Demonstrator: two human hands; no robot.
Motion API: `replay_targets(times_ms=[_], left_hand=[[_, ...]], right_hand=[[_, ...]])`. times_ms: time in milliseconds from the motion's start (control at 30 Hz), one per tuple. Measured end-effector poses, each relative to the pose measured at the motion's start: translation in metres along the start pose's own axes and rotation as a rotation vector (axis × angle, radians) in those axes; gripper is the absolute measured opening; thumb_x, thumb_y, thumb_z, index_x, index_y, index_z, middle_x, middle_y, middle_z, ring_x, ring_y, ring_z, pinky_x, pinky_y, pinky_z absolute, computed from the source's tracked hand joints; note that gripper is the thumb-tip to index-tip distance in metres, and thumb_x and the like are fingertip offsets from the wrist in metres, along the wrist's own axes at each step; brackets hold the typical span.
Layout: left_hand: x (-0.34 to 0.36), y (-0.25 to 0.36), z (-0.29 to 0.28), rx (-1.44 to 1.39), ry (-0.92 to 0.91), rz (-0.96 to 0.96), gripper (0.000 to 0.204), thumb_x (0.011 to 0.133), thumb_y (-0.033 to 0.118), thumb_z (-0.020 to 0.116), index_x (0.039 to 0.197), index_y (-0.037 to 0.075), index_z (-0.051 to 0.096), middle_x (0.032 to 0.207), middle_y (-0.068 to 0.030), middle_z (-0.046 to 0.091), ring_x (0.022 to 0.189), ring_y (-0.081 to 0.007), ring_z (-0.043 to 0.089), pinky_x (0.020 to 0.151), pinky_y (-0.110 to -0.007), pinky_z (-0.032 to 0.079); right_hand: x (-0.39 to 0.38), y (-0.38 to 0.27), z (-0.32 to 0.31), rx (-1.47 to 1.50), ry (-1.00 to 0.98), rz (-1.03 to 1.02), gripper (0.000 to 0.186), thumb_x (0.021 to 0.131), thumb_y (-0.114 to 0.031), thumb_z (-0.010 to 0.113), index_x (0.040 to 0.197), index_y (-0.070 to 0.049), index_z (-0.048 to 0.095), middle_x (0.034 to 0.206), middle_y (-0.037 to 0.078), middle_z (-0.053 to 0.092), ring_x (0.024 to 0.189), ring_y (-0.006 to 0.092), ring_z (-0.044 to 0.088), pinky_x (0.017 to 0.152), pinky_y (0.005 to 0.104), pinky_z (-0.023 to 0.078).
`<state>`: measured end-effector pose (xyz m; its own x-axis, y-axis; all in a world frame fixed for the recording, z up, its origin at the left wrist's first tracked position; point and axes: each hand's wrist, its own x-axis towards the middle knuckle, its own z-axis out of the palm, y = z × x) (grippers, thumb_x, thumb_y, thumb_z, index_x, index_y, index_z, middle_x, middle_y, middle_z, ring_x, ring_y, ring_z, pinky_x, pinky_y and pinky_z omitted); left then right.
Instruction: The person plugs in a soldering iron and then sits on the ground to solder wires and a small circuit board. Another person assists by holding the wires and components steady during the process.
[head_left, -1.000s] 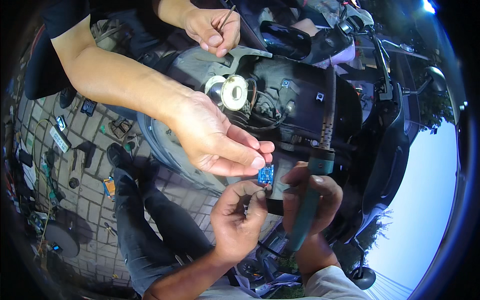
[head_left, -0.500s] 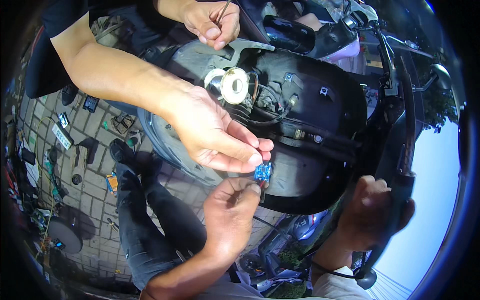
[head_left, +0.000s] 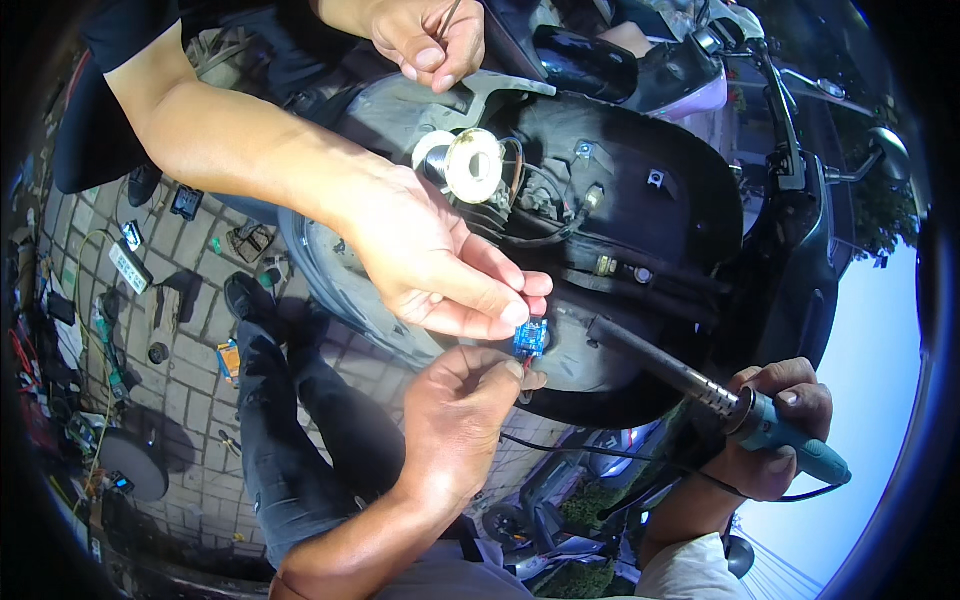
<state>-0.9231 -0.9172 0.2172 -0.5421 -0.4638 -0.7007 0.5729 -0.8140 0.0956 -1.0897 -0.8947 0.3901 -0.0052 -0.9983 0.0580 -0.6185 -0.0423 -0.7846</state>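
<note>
A: Wearer's body, what's visible?

B: Two bare forearms, entering from the lower edge. Left hand [head_left: 455, 425] bare: no glove, no ring, no watch that I can see. Forearm below it is uncovered down to the frame edge.

A: Right side?

B: Right hand [head_left: 775, 430] also bare, no glove. Just below its wrist there's a white sleeve [head_left: 690, 570], plain fabric, loose cuff. No print visible on it.

A: Left sleeve?

B: Can't tell. Grey cloth sits below the left forearm at the bottom edge, probably a shirt, but the cut is unclear.

A: Legs?

B: Dark blue-grey trousers [head_left: 300, 440] left of the left hand, creased. One dark shoe [head_left: 245, 295] above them.
</note>
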Motion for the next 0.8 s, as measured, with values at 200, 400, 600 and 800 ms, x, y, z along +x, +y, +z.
replay_targets(times_ms=[200,400,600,800], left_hand=[[0.003,0.004,0.002,0.034,-0.015,-0.044,0.007,0.086,-0.002,0.052,0.085,-0.006,0.058,0.08,-0.0103,0.063,0.073,-0.0192,0.065,0.073,-0.029,0.05],[0.005,0.003,0.003,0.004,-0.009,-0.079,0.008,0.085,0.001,0.052,0.087,-0.005,0.057,0.079,-0.0097,0.063,0.072,-0.0199,0.065,0.07,-0.026,0.048],[0.005,0.006,0.002,0.014,0.0,-0.097,0.008,0.085,0.002,0.052,0.086,-0.004,0.057,0.076,-0.0093,0.063,0.072,-0.0169,0.065,0.065,-0.024,0.046],[0.008,0.007,-0.003,0.036,-0.053,-0.114,0.008,0.085,0.003,0.053,0.086,-0.003,0.057,0.077,-0.009,0.063,0.071,-0.0158,0.064,0.066,-0.024,0.046]], right_hand=[[-0.002,-0.011,-0.006,0.075,0.01,0.12,0.035,0.079,-0.02,0.072,0.104,-0.001,0.057,0.1,0.018,0.049,0.081,0.0261,0.067,0.067,0.0342,0.058],[0.004,-0.025,-0.01,0.133,0.012,0.128,0.035,0.069,0.0,0.076,0.1,-0.004,0.062,0.104,0.018,0.052,0.086,0.0247,0.067,0.068,0.0331,0.057],[0.011,-0.024,0.005,0.032,0.107,0.035,0.04,0.061,0.0,0.082,0.09,-0.002,0.055,0.097,0.018,0.054,0.075,0.0232,0.068,0.066,0.0316,0.058],[0.036,-0.018,0.009,0.108,-0.006,0.061,0.037,0.071,-0.016,0.078,0.094,-0.003,0.052,0.096,0.02,0.054,0.077,0.0228,0.066,0.066,0.0298,0.058]])
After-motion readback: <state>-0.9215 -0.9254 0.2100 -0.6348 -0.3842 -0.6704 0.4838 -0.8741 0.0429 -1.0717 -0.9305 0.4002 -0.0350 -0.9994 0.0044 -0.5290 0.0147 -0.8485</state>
